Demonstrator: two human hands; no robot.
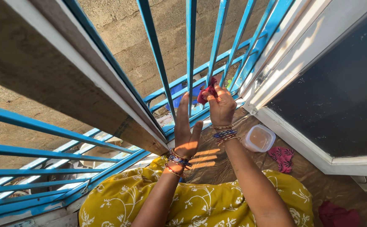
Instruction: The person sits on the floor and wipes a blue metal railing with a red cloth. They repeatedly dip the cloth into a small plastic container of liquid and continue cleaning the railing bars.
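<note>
Right hand (221,105): raised to the blue window bars (190,50), its grip closed on a small red cloth (206,93); beaded and metal bangles (225,134) circle the wrist.
Red cloth: bunched in the right fingers (211,97), pressed to the foot of a vertical bar just above the lower rail of the grille, partly hidden by the hand.
Left hand (186,134): just beside the right one and lower, palm open, fingers straight and pointing up along a bar, thumb spread; its grip is apart and holds nothing. Whether the fingertips touch the bar I cannot tell.
Left wrist: stacked bangles (177,162) in blue, red and gold.
Window bars: blue painted metal, vertical rods with horizontal rails, running round a corner; a rough grey wall (124,29) shows behind them.
Window frame (301,54): white, swung open on the right, with dark glass.
Plastic tub (259,138): clear, square with rounded corners, holding cloudy water, on the brown floor (309,185) just right of the right forearm.
Patterned rag (281,157): pink and dark, lying on the floor just beside the tub.
Dark red cloth (337,214): on the floor at the lower right, well apart from the hands.
Lap: yellow dress (200,201) with a white leaf print, below both arms.
</note>
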